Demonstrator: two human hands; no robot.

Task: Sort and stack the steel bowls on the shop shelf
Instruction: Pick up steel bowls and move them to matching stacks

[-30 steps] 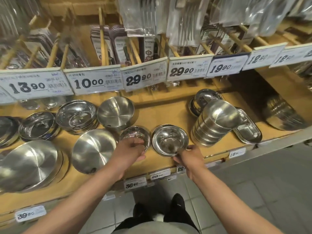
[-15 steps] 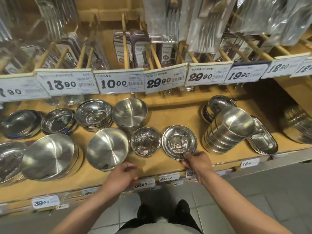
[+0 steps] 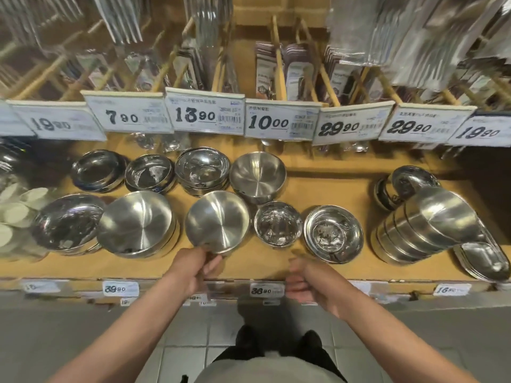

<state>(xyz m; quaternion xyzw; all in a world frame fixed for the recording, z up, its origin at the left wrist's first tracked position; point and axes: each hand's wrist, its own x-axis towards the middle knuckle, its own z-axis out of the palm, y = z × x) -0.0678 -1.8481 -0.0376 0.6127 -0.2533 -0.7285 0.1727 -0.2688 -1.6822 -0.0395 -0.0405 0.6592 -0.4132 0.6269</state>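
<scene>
Head: left grip (image 3: 193, 268) pinches bowl (image 3: 218, 221) rim

Upper rail price cards (image 3: 204, 113) reading 19.90, 7.90, 13.90, 10.00, 29.90, 29.90, 19.90, shelf front edge tags (image 3: 266, 290) reading 39.90, 36.90, 16.50

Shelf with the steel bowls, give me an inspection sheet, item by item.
Surface: wooden shelf, price labels on its front edge.
Job's things: steel bowls in two rows; brushed bowl front centre; tilted stack at right.
Clutter: white lids far left.
Hands: left hand grips the brushed bowl's near rim; right hand blurred, holding nothing.
Cables: nothing seen.
Surroundings: price tags above, packaged cutlery hanging, tiled floor.
</scene>
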